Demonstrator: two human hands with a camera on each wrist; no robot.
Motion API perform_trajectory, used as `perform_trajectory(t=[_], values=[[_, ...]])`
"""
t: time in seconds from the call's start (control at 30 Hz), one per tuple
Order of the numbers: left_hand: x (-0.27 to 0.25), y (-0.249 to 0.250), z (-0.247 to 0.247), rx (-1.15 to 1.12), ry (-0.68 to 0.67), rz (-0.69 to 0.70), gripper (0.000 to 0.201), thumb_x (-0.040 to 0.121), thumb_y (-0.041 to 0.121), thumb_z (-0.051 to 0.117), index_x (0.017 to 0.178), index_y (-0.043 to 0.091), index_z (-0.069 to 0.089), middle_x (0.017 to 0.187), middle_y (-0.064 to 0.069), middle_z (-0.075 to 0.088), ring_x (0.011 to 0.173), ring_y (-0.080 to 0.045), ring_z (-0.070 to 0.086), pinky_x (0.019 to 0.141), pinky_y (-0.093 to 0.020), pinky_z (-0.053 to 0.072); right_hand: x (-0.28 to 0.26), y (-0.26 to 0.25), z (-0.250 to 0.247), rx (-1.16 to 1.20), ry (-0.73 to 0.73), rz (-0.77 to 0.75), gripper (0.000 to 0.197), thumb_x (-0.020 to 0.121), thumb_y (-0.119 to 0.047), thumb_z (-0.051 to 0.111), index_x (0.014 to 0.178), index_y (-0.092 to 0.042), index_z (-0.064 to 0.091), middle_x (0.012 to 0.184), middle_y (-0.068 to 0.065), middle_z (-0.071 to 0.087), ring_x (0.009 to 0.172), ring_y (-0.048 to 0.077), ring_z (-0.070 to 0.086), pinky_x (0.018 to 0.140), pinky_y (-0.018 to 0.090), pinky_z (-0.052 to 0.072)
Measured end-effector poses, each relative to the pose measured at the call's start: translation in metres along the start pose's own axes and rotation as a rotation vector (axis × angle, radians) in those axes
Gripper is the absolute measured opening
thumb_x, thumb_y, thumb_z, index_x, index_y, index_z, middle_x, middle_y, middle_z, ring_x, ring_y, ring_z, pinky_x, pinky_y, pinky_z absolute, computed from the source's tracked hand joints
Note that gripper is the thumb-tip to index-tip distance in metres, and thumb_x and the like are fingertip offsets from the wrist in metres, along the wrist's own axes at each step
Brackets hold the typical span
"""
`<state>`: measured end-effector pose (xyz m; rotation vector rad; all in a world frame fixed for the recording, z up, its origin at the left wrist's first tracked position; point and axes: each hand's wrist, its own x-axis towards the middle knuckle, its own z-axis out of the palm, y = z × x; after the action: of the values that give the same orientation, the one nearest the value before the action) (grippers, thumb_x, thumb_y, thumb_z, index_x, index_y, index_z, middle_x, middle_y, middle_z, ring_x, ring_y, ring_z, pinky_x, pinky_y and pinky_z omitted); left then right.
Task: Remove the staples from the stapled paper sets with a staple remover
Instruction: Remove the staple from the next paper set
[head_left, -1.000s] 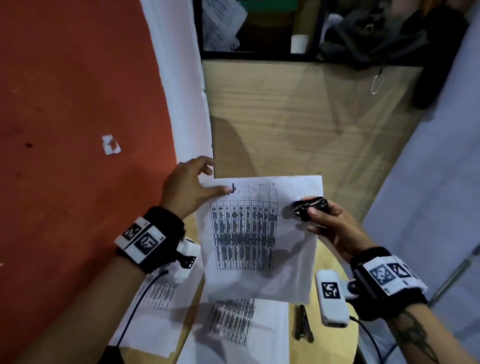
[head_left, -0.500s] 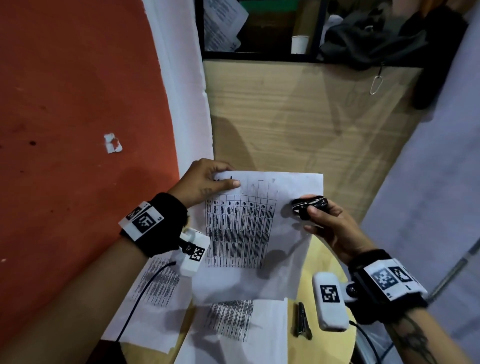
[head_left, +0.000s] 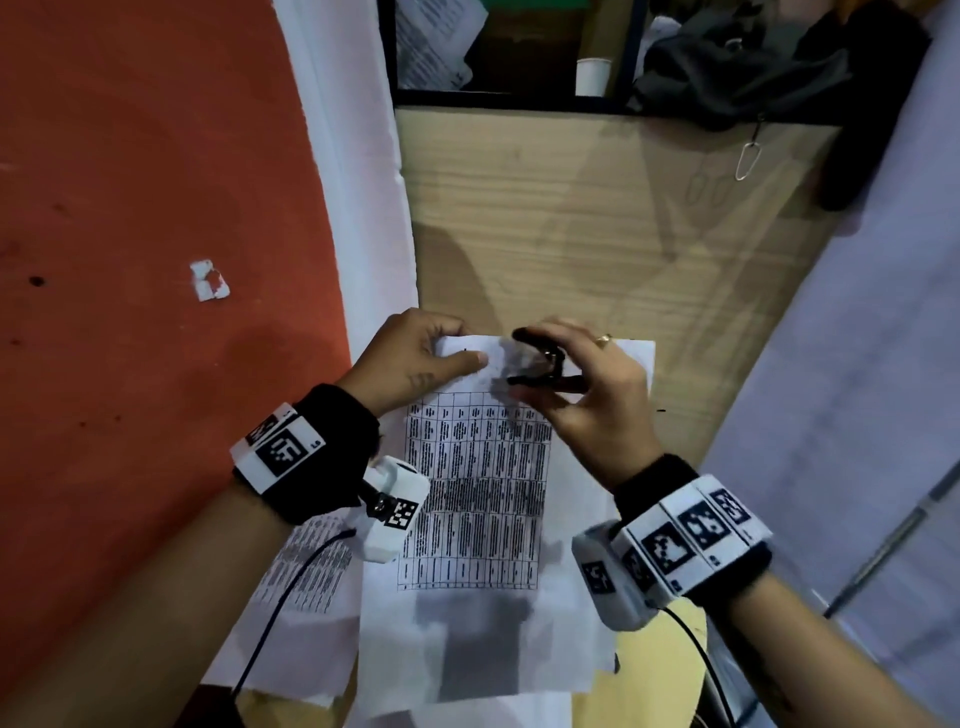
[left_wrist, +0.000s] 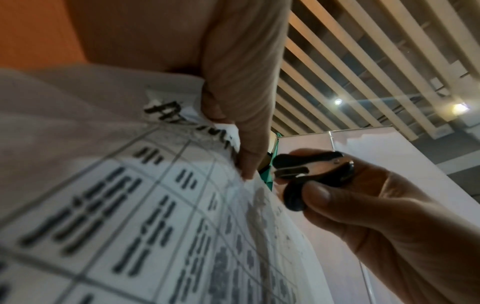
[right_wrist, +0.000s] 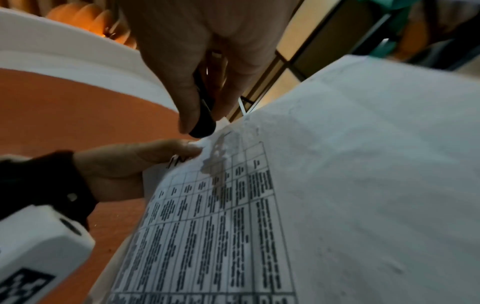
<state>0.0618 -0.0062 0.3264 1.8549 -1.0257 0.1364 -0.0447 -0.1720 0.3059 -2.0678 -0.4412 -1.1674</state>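
A stapled paper set (head_left: 478, 499) printed with a table is held up above the round table. My left hand (head_left: 415, 358) pinches its top left corner (left_wrist: 221, 123) between thumb and fingers. My right hand (head_left: 587, 384) grips a black staple remover (head_left: 540, 364) with its jaws apart, pointing left at the top edge just right of my left thumb. In the left wrist view the staple remover (left_wrist: 309, 170) sits a short way off the paper's edge. In the right wrist view the staple remover (right_wrist: 203, 119) hangs just above the corner. The staple itself is not visible.
More printed sheets (head_left: 306, 571) lie on the yellow round table (head_left: 660, 654) under the held set. A wooden cabinet side (head_left: 597, 234) stands ahead, with a dark bag (head_left: 737, 73) and a white cup (head_left: 592, 75) on the shelf above. Orange floor (head_left: 130, 182) lies to the left.
My right hand has swung the staple remover from the paper's right edge leftward to the top left corner. The left hand lifted the paper a little and shifted its pinch to the corner.
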Motion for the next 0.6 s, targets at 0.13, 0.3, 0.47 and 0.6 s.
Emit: perform_trajectory(t=[0.13, 0.3, 0.47, 0.6], values=[[0.001, 0.003, -0.002, 0.017, -0.004, 0.032, 0.020, 0.084, 0.018, 0.070, 0.068, 0.026, 0.064, 0.049, 0.019, 0.053, 0.049, 0.005, 0.045, 0.051, -0.013, 0.033, 0.004, -0.003, 0.009, 0.041, -0.069, -0.042, 0.041, 0.070, -0.003, 0.077, 0.109, 0.001, 0.064, 0.110, 0.005, 0.057, 0.096, 0.005, 0.056, 0.078, 0.016, 0.054], [-0.001, 0.008, -0.004, -0.030, -0.004, 0.043, 0.013, 0.081, 0.026, 0.073, 0.071, 0.019, 0.070, 0.052, 0.013, 0.054, 0.055, 0.002, 0.045, 0.053, -0.017, 0.035, 0.008, -0.007, 0.009, 0.063, -0.082, -0.065, 0.041, 0.071, -0.004, 0.075, 0.109, 0.002, 0.064, 0.109, 0.004, 0.057, 0.098, 0.008, 0.057, 0.082, 0.019, 0.054], [-0.003, 0.015, -0.003, -0.065, -0.010, 0.028, 0.018, 0.081, 0.023, 0.073, 0.065, 0.027, 0.066, 0.050, 0.015, 0.054, 0.053, 0.003, 0.044, 0.052, -0.015, 0.034, 0.010, -0.008, 0.009, 0.045, -0.066, -0.095, 0.038, 0.071, -0.007, 0.075, 0.107, 0.002, 0.065, 0.107, 0.002, 0.058, 0.098, 0.012, 0.059, 0.081, 0.021, 0.055], [-0.005, 0.018, -0.005, -0.116, -0.013, 0.001, 0.009, 0.078, 0.028, 0.074, 0.070, 0.025, 0.070, 0.058, 0.011, 0.061, 0.061, -0.003, 0.051, 0.057, -0.020, 0.039, 0.011, -0.009, 0.008, 0.009, -0.062, -0.126, 0.037, 0.071, -0.008, 0.075, 0.105, 0.002, 0.066, 0.105, -0.001, 0.057, 0.095, 0.013, 0.059, 0.076, 0.027, 0.055]])
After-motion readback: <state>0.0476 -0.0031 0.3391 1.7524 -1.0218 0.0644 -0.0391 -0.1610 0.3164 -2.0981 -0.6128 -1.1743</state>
